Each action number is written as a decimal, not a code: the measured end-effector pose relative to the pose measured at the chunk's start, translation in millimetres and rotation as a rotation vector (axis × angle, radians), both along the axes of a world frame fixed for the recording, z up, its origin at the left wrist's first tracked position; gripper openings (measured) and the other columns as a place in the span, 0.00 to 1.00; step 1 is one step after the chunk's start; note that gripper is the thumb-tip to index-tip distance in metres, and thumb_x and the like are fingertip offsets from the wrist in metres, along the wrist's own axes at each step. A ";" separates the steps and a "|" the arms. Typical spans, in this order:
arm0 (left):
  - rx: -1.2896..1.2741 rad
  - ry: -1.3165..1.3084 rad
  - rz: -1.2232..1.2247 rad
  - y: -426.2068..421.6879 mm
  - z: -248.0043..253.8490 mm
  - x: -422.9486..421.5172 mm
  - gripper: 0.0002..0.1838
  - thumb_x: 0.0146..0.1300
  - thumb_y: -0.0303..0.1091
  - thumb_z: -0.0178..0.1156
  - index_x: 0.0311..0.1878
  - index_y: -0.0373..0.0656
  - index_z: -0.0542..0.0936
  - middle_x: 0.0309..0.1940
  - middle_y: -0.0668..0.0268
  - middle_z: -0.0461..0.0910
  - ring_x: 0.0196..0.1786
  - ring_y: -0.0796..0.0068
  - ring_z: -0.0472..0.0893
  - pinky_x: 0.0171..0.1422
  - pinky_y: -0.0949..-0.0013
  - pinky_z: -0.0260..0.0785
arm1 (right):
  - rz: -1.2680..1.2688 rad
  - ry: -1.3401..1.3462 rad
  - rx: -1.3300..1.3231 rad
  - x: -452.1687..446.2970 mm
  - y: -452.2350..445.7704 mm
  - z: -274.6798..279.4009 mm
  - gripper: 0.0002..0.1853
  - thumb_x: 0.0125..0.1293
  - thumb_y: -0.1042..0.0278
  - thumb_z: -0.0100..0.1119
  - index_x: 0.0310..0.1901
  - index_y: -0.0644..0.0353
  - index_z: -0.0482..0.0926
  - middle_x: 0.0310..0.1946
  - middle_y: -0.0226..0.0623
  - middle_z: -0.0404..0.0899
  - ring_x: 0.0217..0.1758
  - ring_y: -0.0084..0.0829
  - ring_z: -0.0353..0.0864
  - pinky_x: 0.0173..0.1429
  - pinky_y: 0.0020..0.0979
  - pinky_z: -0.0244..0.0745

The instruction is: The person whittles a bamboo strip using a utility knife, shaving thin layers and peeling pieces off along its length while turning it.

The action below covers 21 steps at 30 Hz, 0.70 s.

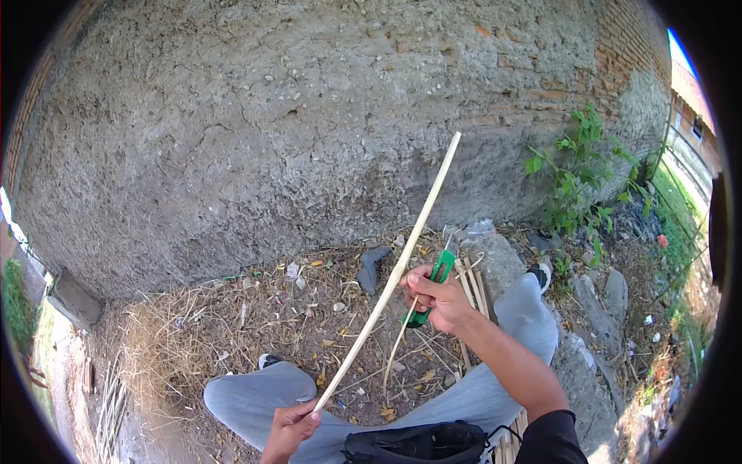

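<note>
My left hand is closed around the lower end of a long, pale bamboo stick, which slants up and to the right in front of the wall. My right hand grips a green utility knife, its blade out and pointing upward. A thin, curled strip hangs down from the fingers of that same hand. The right fingertips are close beside the middle of the stick; whether they touch it, I cannot tell.
A rough plastered wall rises ahead. Cut sticks lie beside my right leg, near stone slabs. Dry straw and leaves litter the ground. A black bag sits at my lap, and a green plant grows at right.
</note>
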State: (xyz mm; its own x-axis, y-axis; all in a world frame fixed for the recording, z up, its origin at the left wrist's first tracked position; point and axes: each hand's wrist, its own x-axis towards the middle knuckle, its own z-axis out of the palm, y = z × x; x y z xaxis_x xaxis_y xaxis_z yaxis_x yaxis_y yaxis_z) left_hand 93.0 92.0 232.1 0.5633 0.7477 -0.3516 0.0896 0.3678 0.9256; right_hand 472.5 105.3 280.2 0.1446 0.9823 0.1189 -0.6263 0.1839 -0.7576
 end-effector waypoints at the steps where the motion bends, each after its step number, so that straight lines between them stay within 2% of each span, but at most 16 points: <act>1: -0.073 -0.128 -0.032 0.7 -5.3 -4.3 0.19 0.71 0.29 0.56 0.61 0.28 0.74 0.26 0.69 0.75 0.21 0.84 0.67 0.22 0.77 0.57 | 0.018 0.046 0.008 2.0 -0.8 4.4 0.09 0.67 0.68 0.64 0.37 0.66 0.81 0.16 0.20 0.61 0.18 0.16 0.57 0.25 0.24 0.53; 2: -0.074 -0.128 -0.032 -1.0 -10.9 -7.6 0.19 0.71 0.29 0.56 0.61 0.28 0.74 0.26 0.69 0.75 0.21 0.84 0.67 0.22 0.77 0.57 | 0.018 0.046 0.007 6.7 -2.2 9.0 0.09 0.67 0.68 0.64 0.37 0.66 0.81 0.16 0.20 0.61 0.18 0.16 0.57 0.25 0.24 0.53; 4: -0.111 0.021 0.177 -4.1 -13.5 -8.7 0.10 0.65 0.33 0.58 0.45 0.39 0.77 0.18 0.68 0.71 0.15 0.76 0.69 0.18 0.75 0.56 | -0.053 0.069 0.067 20.4 -5.7 15.8 0.10 0.67 0.66 0.64 0.38 0.66 0.81 0.16 0.22 0.63 0.18 0.17 0.58 0.25 0.25 0.55; 5: -0.109 0.020 0.178 -6.3 -9.6 -7.2 0.10 0.65 0.33 0.58 0.45 0.39 0.77 0.18 0.68 0.71 0.15 0.76 0.69 0.18 0.75 0.56 | -0.172 -0.135 0.010 27.4 -5.4 16.3 0.10 0.67 0.66 0.63 0.38 0.65 0.82 0.19 0.24 0.70 0.21 0.15 0.62 0.28 0.25 0.59; 6: -0.161 -0.035 0.229 -11.8 -4.4 -6.5 0.09 0.66 0.33 0.59 0.44 0.39 0.77 0.19 0.73 0.68 0.17 0.83 0.64 0.19 0.78 0.51 | -0.170 -0.134 0.011 28.3 -3.5 17.8 0.10 0.67 0.66 0.63 0.38 0.65 0.82 0.19 0.24 0.70 0.21 0.15 0.62 0.28 0.25 0.59; 7: -0.214 -0.091 0.281 -15.0 0.8 -4.8 0.08 0.66 0.32 0.59 0.42 0.39 0.78 0.21 0.78 0.65 0.19 0.90 0.59 0.20 0.82 0.46 | -0.406 -0.462 0.021 28.0 -2.6 20.3 0.09 0.68 0.66 0.63 0.38 0.65 0.83 0.21 0.25 0.73 0.22 0.14 0.64 0.28 0.24 0.60; 8: -0.216 -0.090 0.285 -15.3 -0.2 -5.0 0.08 0.66 0.32 0.59 0.42 0.39 0.78 0.21 0.78 0.65 0.19 0.90 0.59 0.20 0.82 0.46 | -0.641 -0.792 0.029 27.5 -2.4 21.0 0.09 0.69 0.66 0.62 0.37 0.64 0.83 0.23 0.25 0.76 0.23 0.14 0.66 0.29 0.24 0.61; 9: -0.173 -0.039 0.273 -15.6 -2.3 -5.0 0.07 0.67 0.33 0.59 0.42 0.39 0.78 0.21 0.78 0.65 0.19 0.89 0.60 0.21 0.82 0.47 | -0.715 -0.831 0.048 29.4 3.9 12.4 0.09 0.69 0.65 0.62 0.41 0.61 0.85 0.23 0.25 0.77 0.24 0.13 0.67 0.29 0.23 0.61; 10: -0.128 0.012 0.260 -15.8 -4.2 -4.9 0.07 0.68 0.34 0.58 0.42 0.39 0.78 0.21 0.77 0.66 0.20 0.88 0.61 0.21 0.82 0.48 | -0.712 -0.831 0.045 27.7 3.5 12.0 0.09 0.69 0.65 0.62 0.41 0.61 0.85 0.23 0.25 0.77 0.24 0.13 0.67 0.29 0.23 0.61; 12: -0.122 0.045 0.217 -17.5 -8.3 -4.2 0.08 0.69 0.35 0.58 0.42 0.40 0.78 0.21 0.78 0.66 0.20 0.89 0.61 0.22 0.82 0.48 | -0.591 -0.935 -0.138 22.3 2.3 14.4 0.11 0.68 0.64 0.63 0.45 0.60 0.85 0.22 0.24 0.76 0.23 0.14 0.65 0.28 0.25 0.61; 13: -0.114 0.077 0.174 -18.6 -9.6 -3.4 0.08 0.69 0.35 0.58 0.41 0.40 0.79 0.21 0.78 0.66 0.20 0.89 0.62 0.22 0.82 0.49 | -0.526 -1.016 -0.249 19.5 -0.4 14.9 0.15 0.67 0.62 0.64 0.51 0.58 0.84 0.20 0.22 0.72 0.23 0.14 0.65 0.28 0.25 0.59; 14: -0.113 0.077 0.173 -19.3 -9.9 -2.2 0.08 0.69 0.35 0.58 0.41 0.40 0.79 0.21 0.78 0.66 0.20 0.89 0.62 0.22 0.82 0.49 | -0.526 -1.015 -0.248 14.0 0.5 13.4 0.15 0.67 0.62 0.64 0.51 0.58 0.84 0.20 0.22 0.72 0.23 0.14 0.65 0.28 0.25 0.59; 16: -0.114 0.140 0.081 -21.0 -10.2 -1.2 0.08 0.70 0.37 0.58 0.40 0.42 0.79 0.21 0.79 0.66 0.20 0.89 0.62 0.23 0.82 0.49 | -0.470 -0.830 -0.349 1.7 3.8 8.9 0.16 0.68 0.62 0.63 0.55 0.56 0.83 0.15 0.18 0.64 0.20 0.12 0.60 0.26 0.24 0.56; 17: -0.116 0.143 0.079 -21.8 -12.9 -2.1 0.08 0.70 0.37 0.58 0.40 0.42 0.79 0.21 0.79 0.66 0.20 0.89 0.62 0.23 0.82 0.49 | -0.470 -0.827 -0.353 2.1 6.3 2.7 0.16 0.68 0.62 0.63 0.55 0.56 0.83 0.15 0.18 0.64 0.20 0.12 0.60 0.26 0.24 0.56; 19: -0.105 0.108 0.006 -22.7 -20.2 -2.3 0.10 0.71 0.40 0.58 0.39 0.43 0.79 0.21 0.79 0.67 0.20 0.89 0.62 0.22 0.81 0.50 | -0.186 -0.360 -0.326 4.1 13.3 -6.5 0.18 0.70 0.61 0.62 0.57 0.61 0.81 0.14 0.19 0.62 0.17 0.13 0.57 0.24 0.24 0.53; 21: -0.101 0.129 0.000 -24.9 -22.4 -1.2 0.13 0.71 0.43 0.58 0.38 0.43 0.79 0.21 0.79 0.67 0.20 0.89 0.63 0.22 0.80 0.51 | -0.128 -0.305 -0.285 0.0 12.3 -5.6 0.17 0.70 0.61 0.62 0.55 0.63 0.81 0.15 0.19 0.62 0.17 0.14 0.57 0.24 0.24 0.52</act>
State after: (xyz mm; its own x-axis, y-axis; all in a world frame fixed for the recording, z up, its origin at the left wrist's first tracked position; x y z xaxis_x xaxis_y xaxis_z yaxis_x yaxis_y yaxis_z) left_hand 91.8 67.1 209.7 0.5083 0.7051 -0.4945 0.2053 0.4584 0.8647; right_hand 472.5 117.6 274.6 0.2678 0.9585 -0.0980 -0.3521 0.0027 -0.9360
